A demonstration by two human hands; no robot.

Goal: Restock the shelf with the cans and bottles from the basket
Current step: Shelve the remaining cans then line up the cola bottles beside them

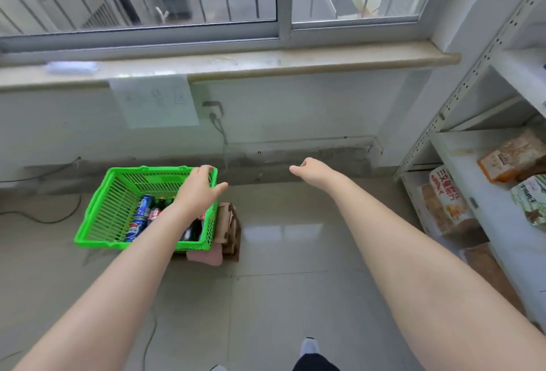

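Cans and bottles lie in a green basket [116, 208] on the left side of the floor [295, 252], near the wall under the window sill [266, 64]. Two blue cans [141, 214] lie end to end toward the middle of the basket, a bottle with a red label [154, 212] lies just beside them, and a dark bottle [192, 231] lies near the right wall. The basket rests on a low cardboard box [230, 228] with something pink under its near corner. The left hand [201, 190] is over the far right corner of the basket, fingers apart and bent down at the rim, thumb out to the right, holding nothing; I cannot tell whether the fingertips touch the rim. The right hand [310, 171] reaches forward over bare floor, well apart from the basket, with only the thumb showing; its fingers are hidden behind the back of the hand, so I cannot tell whether they are together or apart. A white metal shelf [462, 147] stands at the right edge, with snack packets [446, 193] on its lower boards.
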